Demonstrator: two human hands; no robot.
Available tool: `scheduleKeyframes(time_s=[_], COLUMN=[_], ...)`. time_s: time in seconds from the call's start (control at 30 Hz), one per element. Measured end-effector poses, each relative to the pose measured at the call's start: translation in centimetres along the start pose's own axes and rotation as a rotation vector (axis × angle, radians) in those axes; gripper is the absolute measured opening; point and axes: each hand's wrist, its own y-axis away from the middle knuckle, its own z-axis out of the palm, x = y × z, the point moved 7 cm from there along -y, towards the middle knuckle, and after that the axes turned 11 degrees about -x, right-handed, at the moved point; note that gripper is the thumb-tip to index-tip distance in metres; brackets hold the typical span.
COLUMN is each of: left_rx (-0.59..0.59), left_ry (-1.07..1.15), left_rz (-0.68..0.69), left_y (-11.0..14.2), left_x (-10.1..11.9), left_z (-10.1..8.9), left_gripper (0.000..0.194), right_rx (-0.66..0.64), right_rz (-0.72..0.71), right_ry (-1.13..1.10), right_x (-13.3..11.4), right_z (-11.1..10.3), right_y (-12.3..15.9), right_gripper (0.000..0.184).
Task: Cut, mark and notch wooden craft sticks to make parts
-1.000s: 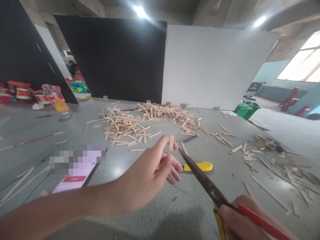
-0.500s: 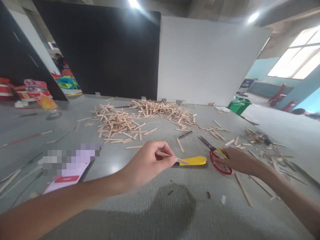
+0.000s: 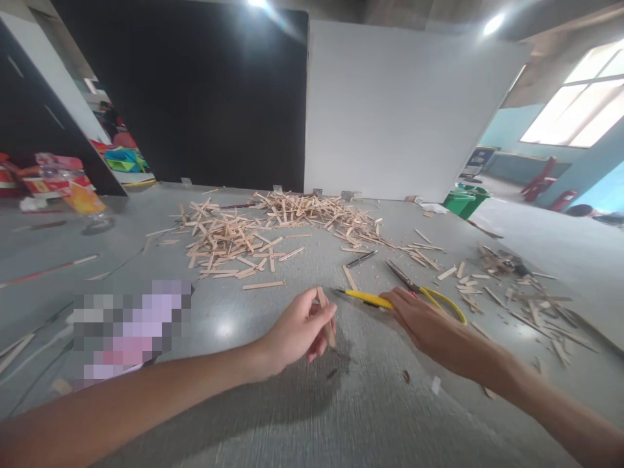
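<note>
Between the thumb and fingers of my left hand is a flat wooden stick, held nearly upright above the grey table. My right hand is closed round the back end of a yellow-handled knife, whose dark tip points left toward the stick. Just behind that hand lie scissors with a yellow and red handle, partly covered by the hand. A pen-like dark tool and a loose wooden stick lie beyond the knife.
A heap of wooden sticks spreads across the back of the table. Cut pieces and scraps litter the right side. To the left are a blurred-out pinkish thing and a bottle with an orange label. Black and white panels stand behind.
My right hand has left the scissors, moved left and taken hold of the yellow knife. My left hand has moved slightly down and turned the stick from lying sideways to nearly upright.
</note>
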Motion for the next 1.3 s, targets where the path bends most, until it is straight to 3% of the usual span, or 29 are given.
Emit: scheduleKeyframes(time_s=[0.2,0.33,0.43,0.6,0.7,0.83,0.93,1.1,1.3], left_rx=[-0.037,-0.055,-0.074,-0.079,-0.068,-0.071,-0.085,-0.122,-0.161], left_ry=[0.084,0.087,0.084,0.043,0.006,-0.022,-0.022,-0.002,0.032], left_rz=[-0.024,0.004,0.025,0.066,0.068,0.061,0.064,0.064,0.03], left_y=[-0.4,-0.8,-0.9,-0.3,0.1,0.2,0.1,0.0,0.1], left_x=[-2.0,-2.6,-2.9,-3.0,-2.9,-3.0,-3.0,-3.0,-2.7], left_z=[0.5,0.9,1.4,2.1,2.2,2.3,2.3,2.7,3.0], left_gripper=[0.029,0.025,0.024,0.026,0.026,0.025,0.026,0.026,0.021], right_rx=[0.289,0.335,0.278,0.238,0.267,0.31,0.357,0.466,0.448], right_rz=[0.243,0.259,0.29,0.266,0.27,0.342,0.322,0.055,-0.013], right_ry=[-0.142,-0.216,-0.309,-0.721,-0.769,-0.794,-0.833,-0.698,-0.7], right_x=[1.4,0.4,0.3,0.4,0.2,-0.5,-1.8,-4.7,-5.0], right_z=[-5.8,-7.1,-5.7,-1.7,0.3,2.3,2.6,1.2,1.7], right_y=[1.5,2.2,1.8,0.0,-1.0,-0.6,0.5,1.4,1.0], right_gripper=[0.023,0.019,0.019,0.024,0.016,0.026,0.025,0.004,0.013])
